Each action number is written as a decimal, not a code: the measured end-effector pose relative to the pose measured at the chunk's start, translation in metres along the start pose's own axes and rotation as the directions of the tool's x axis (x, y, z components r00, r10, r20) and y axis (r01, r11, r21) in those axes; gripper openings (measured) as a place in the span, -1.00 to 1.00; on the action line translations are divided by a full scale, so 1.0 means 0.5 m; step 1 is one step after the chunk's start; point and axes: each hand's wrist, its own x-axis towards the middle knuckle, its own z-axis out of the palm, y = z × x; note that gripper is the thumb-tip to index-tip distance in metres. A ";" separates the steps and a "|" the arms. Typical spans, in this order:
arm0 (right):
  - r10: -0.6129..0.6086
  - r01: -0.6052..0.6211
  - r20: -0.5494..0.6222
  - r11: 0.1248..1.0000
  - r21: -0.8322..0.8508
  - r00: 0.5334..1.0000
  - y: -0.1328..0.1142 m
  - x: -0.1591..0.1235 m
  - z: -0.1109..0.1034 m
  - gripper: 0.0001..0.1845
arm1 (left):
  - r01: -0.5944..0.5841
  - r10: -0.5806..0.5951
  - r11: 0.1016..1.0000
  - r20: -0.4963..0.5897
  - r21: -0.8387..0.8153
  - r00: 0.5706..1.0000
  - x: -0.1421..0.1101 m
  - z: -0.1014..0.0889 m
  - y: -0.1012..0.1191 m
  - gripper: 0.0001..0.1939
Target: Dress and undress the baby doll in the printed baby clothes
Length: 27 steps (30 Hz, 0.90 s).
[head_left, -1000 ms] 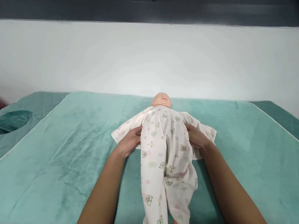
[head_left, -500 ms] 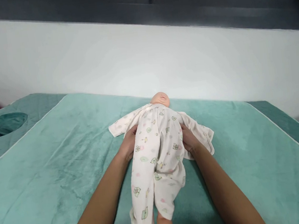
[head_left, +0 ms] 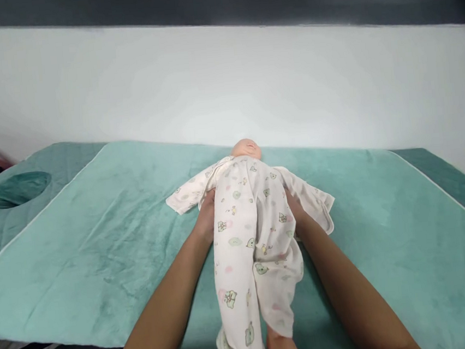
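Head view: my left hand and right hand flank clothed doll, crown near bed's far edge. Grip hidden; can't tell.

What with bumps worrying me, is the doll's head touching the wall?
Cannot tell: in the head view, the doll's head overlaps the wall, hiding any gap.

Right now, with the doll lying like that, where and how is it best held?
Probably grasp the doll around both sides of its waist, coming from its leg end: it lies face up, head toward the wall, sleeves spread outward, leaving its flanks reachable. The left grip and right grip are at those sides, partly hidden by the clothes.
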 end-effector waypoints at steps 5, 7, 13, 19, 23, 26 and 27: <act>-0.184 0.168 -0.050 0.959 -0.229 0.982 0.013 0.007 0.003 -0.66 | -0.024 0.022 0.999 -0.048 -0.033 0.999 0.012 -0.001 -0.021 -0.67; -0.224 0.176 -0.141 0.941 -0.291 0.964 0.014 0.012 -0.001 -0.67 | -0.061 0.059 0.998 -0.108 -0.020 0.992 0.017 -0.003 -0.030 -0.63; -0.370 0.242 -0.273 0.880 -0.409 0.888 -0.025 -0.115 -0.010 -0.82 | -0.205 0.240 0.970 -0.358 0.133 0.902 -0.112 -0.044 -0.058 -0.75; -0.416 0.555 0.371 0.678 -0.483 0.831 -0.019 -0.458 0.044 -0.76 | -0.180 0.234 0.848 -0.047 0.498 0.971 -0.420 -0.077 -0.145 -0.78; -0.304 0.417 0.290 0.575 -0.703 0.907 0.002 -0.534 0.095 -0.54 | -0.266 0.351 0.670 0.020 0.693 0.936 -0.492 -0.030 -0.196 -0.33; -0.337 0.406 0.252 0.544 -0.735 0.907 0.004 -0.512 0.116 -0.71 | -0.259 0.463 0.598 -0.064 0.759 0.884 -0.473 0.010 -0.211 -0.41; -0.363 0.416 0.244 0.535 -0.735 0.899 0.002 -0.502 0.119 -0.77 | -0.253 0.489 0.584 -0.086 0.771 0.868 -0.464 0.018 -0.210 -0.46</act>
